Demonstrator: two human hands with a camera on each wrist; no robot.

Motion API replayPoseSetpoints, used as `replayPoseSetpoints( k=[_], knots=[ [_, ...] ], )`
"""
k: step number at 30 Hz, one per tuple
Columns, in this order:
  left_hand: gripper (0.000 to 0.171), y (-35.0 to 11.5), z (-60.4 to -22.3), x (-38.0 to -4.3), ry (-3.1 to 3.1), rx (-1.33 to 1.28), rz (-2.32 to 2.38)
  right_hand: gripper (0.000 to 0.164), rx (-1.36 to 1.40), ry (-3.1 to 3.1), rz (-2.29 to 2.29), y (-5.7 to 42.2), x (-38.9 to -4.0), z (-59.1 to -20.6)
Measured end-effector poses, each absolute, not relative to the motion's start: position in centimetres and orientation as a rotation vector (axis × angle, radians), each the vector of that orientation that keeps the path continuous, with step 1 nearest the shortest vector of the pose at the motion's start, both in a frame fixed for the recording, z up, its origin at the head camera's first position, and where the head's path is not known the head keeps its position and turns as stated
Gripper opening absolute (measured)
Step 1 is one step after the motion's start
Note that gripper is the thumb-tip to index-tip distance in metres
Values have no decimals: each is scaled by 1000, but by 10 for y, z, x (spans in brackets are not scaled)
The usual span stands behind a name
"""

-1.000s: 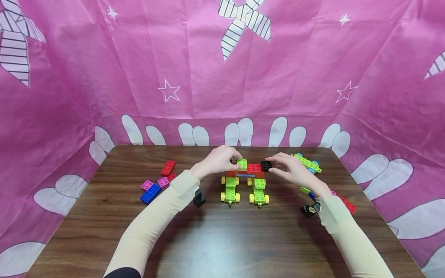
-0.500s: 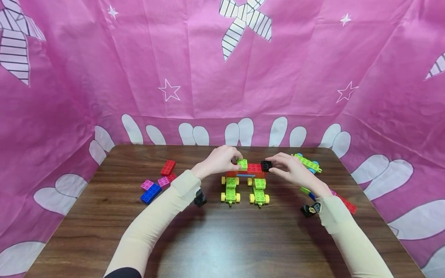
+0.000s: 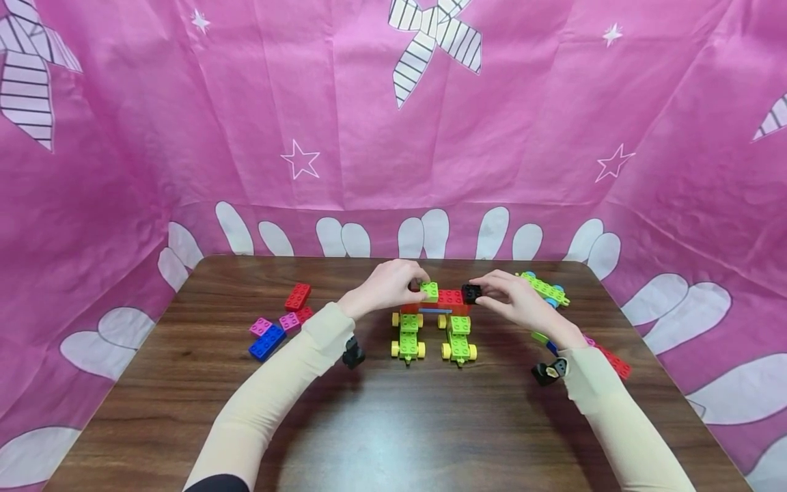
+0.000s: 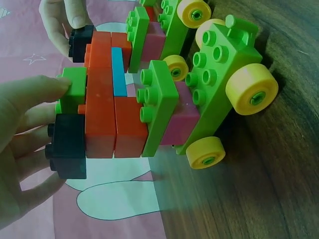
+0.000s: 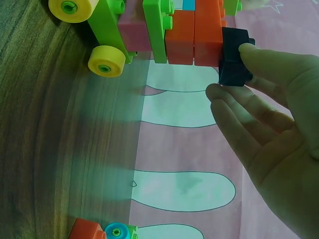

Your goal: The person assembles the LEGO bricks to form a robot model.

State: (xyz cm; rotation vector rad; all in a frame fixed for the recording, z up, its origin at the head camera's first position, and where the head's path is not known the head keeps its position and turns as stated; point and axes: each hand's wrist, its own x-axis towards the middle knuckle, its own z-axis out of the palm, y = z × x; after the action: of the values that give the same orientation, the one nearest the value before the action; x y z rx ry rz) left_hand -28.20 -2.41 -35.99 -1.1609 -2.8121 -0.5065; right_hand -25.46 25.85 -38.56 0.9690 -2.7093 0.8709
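Observation:
A toy-brick structure stands near the table's far side: two green wheeled bases (image 3: pixel 408 347) with yellow wheels, bridged by stacked red bricks (image 3: pixel 451 297) with a thin blue strip (image 4: pixel 119 72) between them. On top at the left, my left hand (image 3: pixel 390 283) pinches a small green brick (image 3: pixel 430 292), thumb against its side. Beside it on the same red row sits a black brick (image 4: pixel 70 144), with my left fingers reaching behind it. At the other end my right hand (image 3: pixel 513 297) holds a second black brick (image 5: pixel 234 57) between thumb and fingers, the brick set against the red row.
To the left lie a blue brick (image 3: pixel 267 342), a red brick (image 3: pixel 298 296) and pink bricks (image 3: pixel 260 326). A green base with blue wheels (image 3: pixel 544 288) stands at the back right. Another red brick (image 3: pixel 617 362) is partly behind the right sleeve. A pink curtain (image 3: pixel 369 137) hangs behind the table.

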Motion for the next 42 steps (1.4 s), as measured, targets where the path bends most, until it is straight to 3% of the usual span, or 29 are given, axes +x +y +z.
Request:
replayPoseSetpoints(
  k=[13, 42],
  knots=[
    [35, -26, -363, -282, -2832, -1127, -562, 34, 970, -2707, 876, 260, -257, -386],
    [32, -29, -368, -281, -2803, -1130, -644, 33, 963, -2715, 878, 254, -252, -384]
  ],
)
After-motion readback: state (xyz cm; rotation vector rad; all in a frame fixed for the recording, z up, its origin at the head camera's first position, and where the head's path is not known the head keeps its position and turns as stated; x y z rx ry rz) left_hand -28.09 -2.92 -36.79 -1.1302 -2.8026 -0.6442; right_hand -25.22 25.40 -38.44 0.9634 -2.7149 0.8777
